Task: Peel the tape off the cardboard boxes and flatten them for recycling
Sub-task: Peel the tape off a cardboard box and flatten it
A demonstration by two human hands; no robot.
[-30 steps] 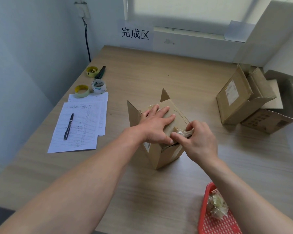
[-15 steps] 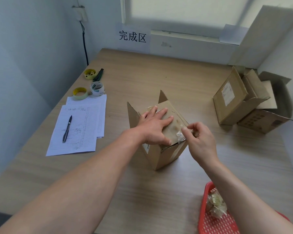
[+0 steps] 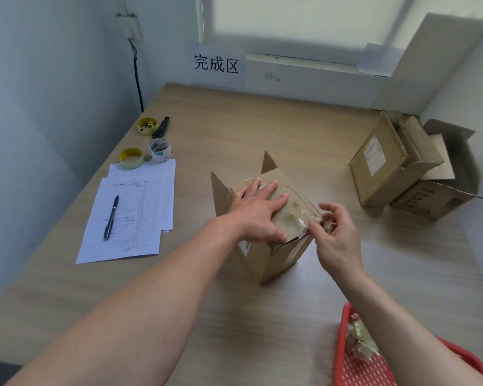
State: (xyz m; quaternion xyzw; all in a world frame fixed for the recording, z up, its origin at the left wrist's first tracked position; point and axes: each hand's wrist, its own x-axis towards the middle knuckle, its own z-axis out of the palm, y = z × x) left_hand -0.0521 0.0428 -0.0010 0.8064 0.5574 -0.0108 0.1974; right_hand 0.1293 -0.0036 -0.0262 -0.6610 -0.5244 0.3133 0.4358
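Paper sign (image 3: 216, 63) on wall behind table read "完成区". Handwriting on lined sheets (image 3: 129, 215) illegible. Print on label (image 3: 374, 156) of far cardboard box (image 3: 385, 168) and on tape roll (image 3: 160, 149) too small to read.

A pale wood-grain bench (image 3: 234, 129) carries everything. At its left lie lined paper sheets (image 3: 129, 218) with a black pen (image 3: 111, 217) on top; beyond them sit two yellow tape rolls (image 3: 131, 157) (image 3: 147, 126), a white tape roll (image 3: 159, 149) and a dark cutter (image 3: 162, 126). A cardboard box (image 3: 273, 246) stands mid-bench, two more boxes (image 3: 382, 165) (image 3: 435, 196) far right, a red basket (image 3: 357, 366) near right.
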